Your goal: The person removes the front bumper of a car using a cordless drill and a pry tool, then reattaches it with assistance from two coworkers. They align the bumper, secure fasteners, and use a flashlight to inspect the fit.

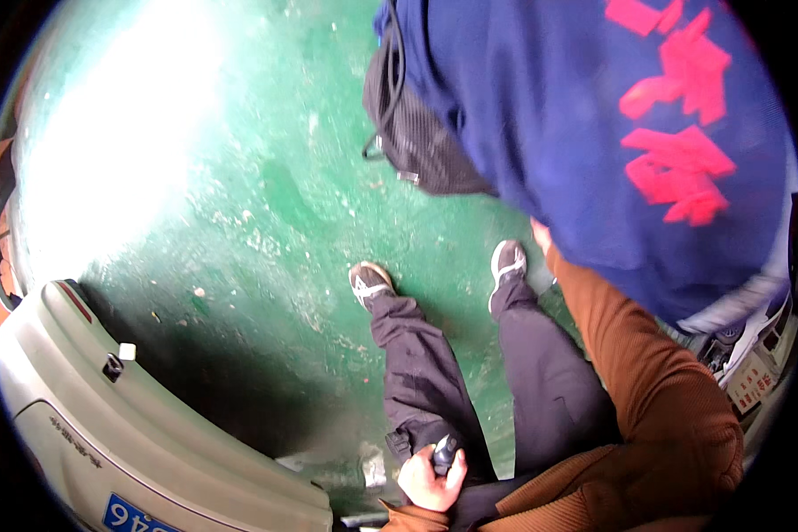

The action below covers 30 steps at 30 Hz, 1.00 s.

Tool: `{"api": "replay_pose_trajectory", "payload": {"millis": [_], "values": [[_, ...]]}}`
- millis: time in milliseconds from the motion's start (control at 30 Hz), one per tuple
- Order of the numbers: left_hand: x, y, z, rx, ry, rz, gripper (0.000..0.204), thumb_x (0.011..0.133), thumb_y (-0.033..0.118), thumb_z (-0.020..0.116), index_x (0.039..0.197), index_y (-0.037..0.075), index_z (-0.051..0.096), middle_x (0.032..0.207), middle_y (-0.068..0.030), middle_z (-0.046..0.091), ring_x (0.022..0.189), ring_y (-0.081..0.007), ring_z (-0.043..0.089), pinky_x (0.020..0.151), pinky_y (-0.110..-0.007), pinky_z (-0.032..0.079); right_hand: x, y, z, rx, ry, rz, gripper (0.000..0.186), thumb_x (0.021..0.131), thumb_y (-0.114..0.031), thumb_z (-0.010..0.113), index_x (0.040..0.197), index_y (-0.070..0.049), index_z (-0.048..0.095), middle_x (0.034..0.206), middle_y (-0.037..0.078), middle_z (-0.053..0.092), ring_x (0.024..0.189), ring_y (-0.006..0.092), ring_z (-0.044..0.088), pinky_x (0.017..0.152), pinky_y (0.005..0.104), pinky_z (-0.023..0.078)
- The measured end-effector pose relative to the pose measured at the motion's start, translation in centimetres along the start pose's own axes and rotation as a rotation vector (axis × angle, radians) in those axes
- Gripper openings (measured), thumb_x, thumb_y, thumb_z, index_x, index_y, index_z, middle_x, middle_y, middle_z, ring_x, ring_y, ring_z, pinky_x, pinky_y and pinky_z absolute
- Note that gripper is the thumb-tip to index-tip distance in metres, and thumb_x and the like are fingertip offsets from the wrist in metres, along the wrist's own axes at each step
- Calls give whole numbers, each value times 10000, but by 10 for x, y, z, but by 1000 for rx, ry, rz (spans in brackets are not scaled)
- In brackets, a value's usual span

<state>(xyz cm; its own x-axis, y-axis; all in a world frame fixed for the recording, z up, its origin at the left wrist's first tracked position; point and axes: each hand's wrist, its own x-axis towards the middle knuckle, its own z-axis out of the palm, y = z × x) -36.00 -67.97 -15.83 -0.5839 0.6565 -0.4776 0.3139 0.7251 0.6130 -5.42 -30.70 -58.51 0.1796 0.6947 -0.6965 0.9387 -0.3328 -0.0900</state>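
Note:
My left hand (432, 479) is low in front of my thighs, closed round a short dark object with a rounded, shiny end (445, 452); its exact kind does not show. My right arm, in a brown ribbed sleeve, reaches forward along the right. Of my right hand (541, 235), only a small part shows at the edge of a large blue cloth (541, 115) with red lettering. The fingers are hidden behind it. Beside the cloth is a dark grey textured piece (430, 142) with a black cable (395, 80) looping over it.
A pale car's rear end (168, 426) with a blue licence plate (137, 514) stands at the lower left. My shoes (371, 283) are on the scuffed green floor (284, 230), which glares brightly at the upper left. Assorted items (745, 363) crowd the right edge.

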Motion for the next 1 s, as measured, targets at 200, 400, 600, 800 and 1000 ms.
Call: {"api": "replay_pose_trajectory", "payload": {"millis": [200, 400, 600, 800, 1000], "values": [[19, 16, -5, -41, -56, -129, 373, 809, 325, 859, 1004, 74, 664, 715, -161, 672, 626, -373, 675, 603, -441, 544, -101, 25, -84, 517, 84, 292, 281, 975, -299, 559, 1009, -61, 704, 1026, 159, 701, 893, 308, 668, 746, 438, 519], [37, 20, -14, -8, -78, -122, 389, 857, 376, 820, 1015, 62, 653, 794, -177, 700, 709, -381, 695, 674, -450, 553, -151, 19, -156, 1053, 185, 506, 179, 983, -218, 594, 940, -72, 687, 911, 111, 699, 753, 240, 667, 615, 395, 522], [55, 24, -48, -102, -139, -101, 418, 840, 380, 847, 978, 36, 652, 792, -170, 695, 688, -297, 669, 698, -422, 547, -197, -26, -245, 1356, 214, 503, 164, 959, 8, 542, 811, -45, 590, 721, 74, 574, 570, 184, 560, 441, 332, 424], [90, 27, -127, -224, -178, -42, 368, 884, 320, 823, 950, 8, 639, 769, -82, 655, 683, -180, 575, 697, -350, 527, -231, -35, -293, 1575, 308, 548, 134, 932, -11, 537, 822, -79, 570, 724, 107, 616, 538, 228, 591, 423, 355, 441], [124, 51, -223, -292, -154, -192, 346, 917, 309, 792, 929, 17, 608, 782, -19, 623, 697, -124, 545, 656, -311, 499, -206, -9, -258, 1313, 451, 288, 134, 862, -81, 636, 867, -68, 769, 885, 123, 755, 882, 223, 711, 811, 384, 551]]}}
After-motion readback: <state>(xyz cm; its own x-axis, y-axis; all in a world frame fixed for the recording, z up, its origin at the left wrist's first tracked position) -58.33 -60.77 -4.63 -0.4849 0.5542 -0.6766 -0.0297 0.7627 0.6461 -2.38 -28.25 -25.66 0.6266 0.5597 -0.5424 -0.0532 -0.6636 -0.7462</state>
